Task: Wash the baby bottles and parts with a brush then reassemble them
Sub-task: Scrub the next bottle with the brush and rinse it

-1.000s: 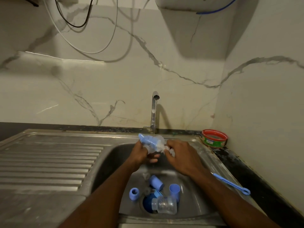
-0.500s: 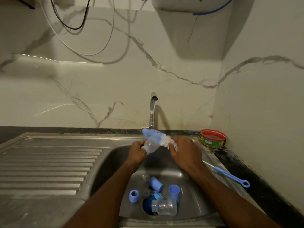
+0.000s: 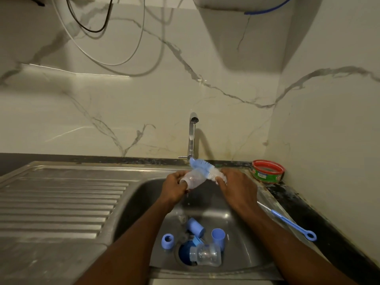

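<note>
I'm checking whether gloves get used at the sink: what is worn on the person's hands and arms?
Nothing shows on them: the left hand and right hand are bare, with no gloves, rings or watch visible, and both forearms are uncovered to the frame edge, no sleeves.

Clear bottle tilted over sink, against blue-white brush (bristles outside).

Bottle in my left hand, brush in my right hand, over sink. Second bottle on drain. Tap behind.

no text can be read.
</note>
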### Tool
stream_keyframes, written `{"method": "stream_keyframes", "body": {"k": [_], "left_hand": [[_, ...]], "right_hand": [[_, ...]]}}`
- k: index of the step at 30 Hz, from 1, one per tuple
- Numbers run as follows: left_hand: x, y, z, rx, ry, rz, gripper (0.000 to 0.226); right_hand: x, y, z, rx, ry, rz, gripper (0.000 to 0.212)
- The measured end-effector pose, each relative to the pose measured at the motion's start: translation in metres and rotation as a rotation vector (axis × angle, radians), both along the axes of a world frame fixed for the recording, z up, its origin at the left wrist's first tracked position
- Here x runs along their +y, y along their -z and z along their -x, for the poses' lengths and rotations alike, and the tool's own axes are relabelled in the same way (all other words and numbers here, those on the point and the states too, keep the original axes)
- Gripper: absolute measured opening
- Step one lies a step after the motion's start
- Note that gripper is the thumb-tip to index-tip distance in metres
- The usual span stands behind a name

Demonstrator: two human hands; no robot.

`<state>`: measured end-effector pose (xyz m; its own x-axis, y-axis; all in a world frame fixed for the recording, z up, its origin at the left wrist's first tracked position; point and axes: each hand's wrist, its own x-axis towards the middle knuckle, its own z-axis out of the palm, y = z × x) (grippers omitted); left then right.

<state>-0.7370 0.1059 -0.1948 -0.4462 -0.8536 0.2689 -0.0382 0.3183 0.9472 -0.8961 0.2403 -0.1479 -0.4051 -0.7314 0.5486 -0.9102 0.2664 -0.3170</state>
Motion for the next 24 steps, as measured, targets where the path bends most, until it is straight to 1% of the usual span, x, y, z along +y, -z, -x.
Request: {"method": "stream_keyframes", "body": {"k": [2, 4, 5, 6, 8, 10, 11, 13, 15, 17, 19, 21, 22, 24], "left_hand": [[-0.001, 0.001, -0.003, -0.020, -0.035, 0.008, 0.026], [-0.010, 0.010, -0.004, -0.045, -0.037, 0.017, 0.031], [-0.013, 0.013, -0.005, -0.054, -0.025, 0.018, 0.033], [-0.011, 0.012, -0.004, -0.049, -0.020, 0.009, 0.032], [-0.002, 0.005, -0.001, -0.035, -0.015, -0.006, 0.025], [0.000, 0.003, 0.002, -0.032, 0.015, -0.028, 0.030], [0.002, 0.003, 0.003, -0.023, 0.033, -0.065, 0.036], [0.001, 0.004, 0.001, 0.025, 0.073, -0.176, 0.039], [0.003, 0.001, -0.001, 0.044, 0.097, -0.217, 0.036], [0.002, 0.003, -0.001, 0.033, 0.098, -0.165, 0.032], [0.003, 0.003, -0.002, 0.052, 0.089, -0.147, 0.033], [0.000, 0.003, 0.000, 0.011, 0.014, -0.105, 0.037], [-0.002, 0.004, 0.002, -0.016, -0.015, -0.074, 0.040], [-0.006, 0.007, 0.003, -0.043, -0.031, -0.036, 0.040]], "right_hand": [[0.003, 0.003, -0.006, -0.016, -0.086, -0.020, 0.031], [0.005, 0.006, -0.013, 0.007, -0.179, -0.045, 0.032], [0.004, 0.007, -0.015, 0.027, -0.193, -0.046, 0.033], [0.003, 0.005, -0.015, 0.038, -0.174, -0.037, 0.035], [0.002, 0.001, -0.012, 0.023, -0.065, 0.001, 0.037], [0.003, -0.002, -0.008, 0.007, 0.047, 0.015, 0.038], [0.004, -0.003, -0.007, 0.005, 0.065, 0.006, 0.037], [0.006, -0.002, -0.010, -0.002, 0.011, -0.020, 0.033], [0.007, 0.002, -0.015, 0.011, -0.101, -0.056, 0.032], [0.007, 0.003, -0.019, 0.036, -0.143, -0.077, 0.033], [0.006, -0.001, -0.017, 0.039, -0.054, -0.053, 0.034], [0.007, -0.004, -0.011, 0.016, 0.050, -0.027, 0.034], [0.007, -0.004, -0.008, 0.004, 0.075, -0.025, 0.033], [0.006, -0.003, -0.008, -0.036, 0.042, -0.045, 0.030]]}}
